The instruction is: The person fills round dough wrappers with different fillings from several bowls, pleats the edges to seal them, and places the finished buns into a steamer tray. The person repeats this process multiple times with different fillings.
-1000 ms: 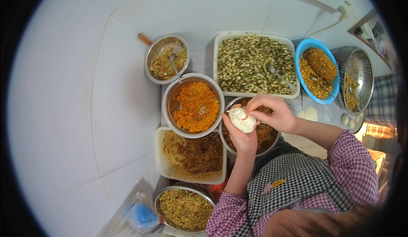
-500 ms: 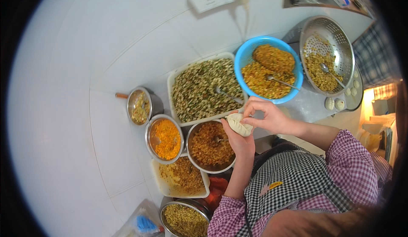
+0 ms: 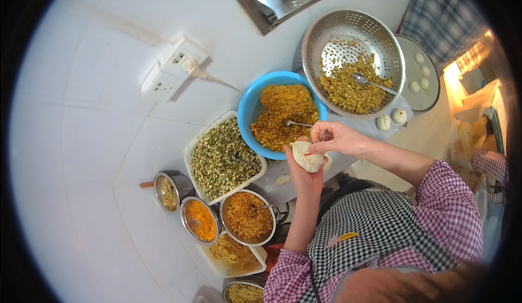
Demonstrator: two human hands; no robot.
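Note:
A white pleated dough bun [image 3: 308, 159] rests in the curled fingers and palm of my left hand [image 3: 305, 182]. My right hand [image 3: 342, 138] comes in from the right, thumb and fingertips pinching the bun's upper edge. A row of folds runs along the dough, and a bit of reddish filling shows close to the right thumb. Just past the hands stands a blue plastic basin [image 3: 244, 107] of orange-brown filling with a spoon in it. Pale flat dough pieces [image 3: 283, 180] lie on the worktop beside my left hand.
Farther back, a steel colander [image 3: 314, 39] holds yellowish filling and a spoon. Two finished buns [image 3: 399, 116] sit beside it, near a round tray [image 3: 416, 100] with several dough balls. A white tub [image 3: 191, 159] of green filling and several filled bowls line the wall, below a socket [image 3: 176, 66].
The view has swung toward the right, so bowls and colander appear farther left. Both hands still hold the bun, which has turned slightly; dough pieces on the worktop have come into sight.

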